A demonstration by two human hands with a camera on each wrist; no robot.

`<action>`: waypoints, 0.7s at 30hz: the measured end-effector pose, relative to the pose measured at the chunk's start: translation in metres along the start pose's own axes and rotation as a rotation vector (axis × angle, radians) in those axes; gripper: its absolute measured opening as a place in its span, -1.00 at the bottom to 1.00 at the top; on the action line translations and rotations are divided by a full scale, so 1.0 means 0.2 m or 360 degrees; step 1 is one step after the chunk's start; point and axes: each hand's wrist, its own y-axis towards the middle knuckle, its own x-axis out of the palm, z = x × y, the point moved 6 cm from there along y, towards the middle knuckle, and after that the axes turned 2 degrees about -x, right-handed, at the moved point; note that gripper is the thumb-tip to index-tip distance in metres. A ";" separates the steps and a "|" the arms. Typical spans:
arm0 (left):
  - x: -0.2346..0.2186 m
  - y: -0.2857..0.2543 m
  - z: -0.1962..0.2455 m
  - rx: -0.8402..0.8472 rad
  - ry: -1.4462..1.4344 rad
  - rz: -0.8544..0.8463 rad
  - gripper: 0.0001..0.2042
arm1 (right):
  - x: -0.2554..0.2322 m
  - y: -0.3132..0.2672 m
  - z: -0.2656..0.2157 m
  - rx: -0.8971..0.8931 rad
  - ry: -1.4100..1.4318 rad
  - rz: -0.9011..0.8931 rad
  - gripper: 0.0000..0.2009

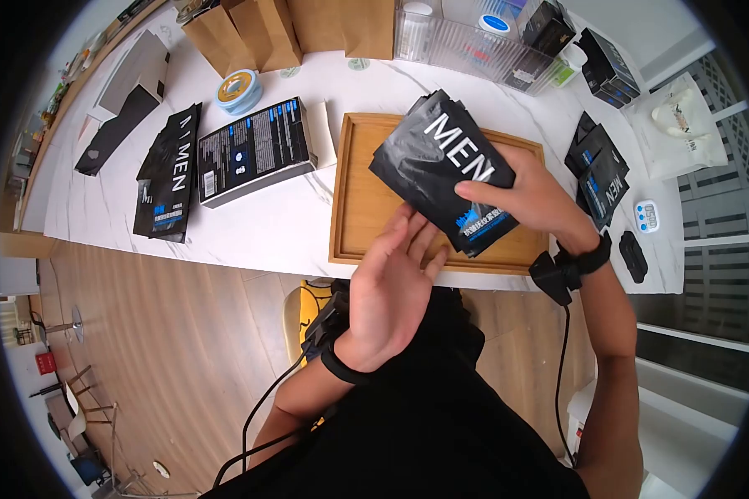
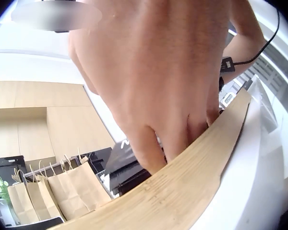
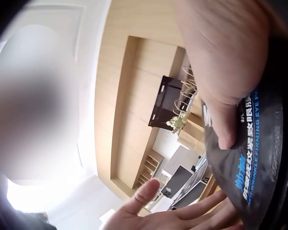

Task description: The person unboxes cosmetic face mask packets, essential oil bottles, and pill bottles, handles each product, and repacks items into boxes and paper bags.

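A stack of black MEN pouches (image 1: 429, 158) is held over the wooden tray (image 1: 354, 200) by my right hand (image 1: 528, 191), its thumb across the printed front. My left hand (image 1: 395, 291) is palm up with its fingers extended at the pouches' lower left edge, above the tray's front rim. In the right wrist view, the thumb of my right hand (image 3: 225, 62) presses on a pouch (image 3: 249, 163), and my left hand (image 3: 168, 218) lies below with fingers spread. The left wrist view shows the back of my left hand (image 2: 153, 72) behind the tray rim (image 2: 182, 187).
Left of the tray are a printed black box (image 1: 254, 150), more pouches (image 1: 171, 175) and a tape roll (image 1: 238, 90). Paper bags (image 1: 341, 29) and a clear bin (image 1: 474, 54) stand behind. At right lie pouches (image 1: 597, 170), a timer (image 1: 647, 216) and a white bag (image 1: 678, 129).
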 end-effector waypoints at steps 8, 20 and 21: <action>0.00 0.06 0.18 0.0986 0.0972 0.0338 -0.17 | 0.04 -0.19 -0.36 -0.0784 -0.1457 -0.0131 -0.54; 0.11 0.11 0.12 0.0913 0.1342 0.0245 -0.57 | 0.09 -0.31 -0.25 -0.0650 -0.1363 0.0128 -0.40; 0.12 0.12 0.10 0.0787 0.1375 0.0170 -0.58 | 0.09 -0.31 -0.22 -0.0530 -0.1399 0.0027 -0.48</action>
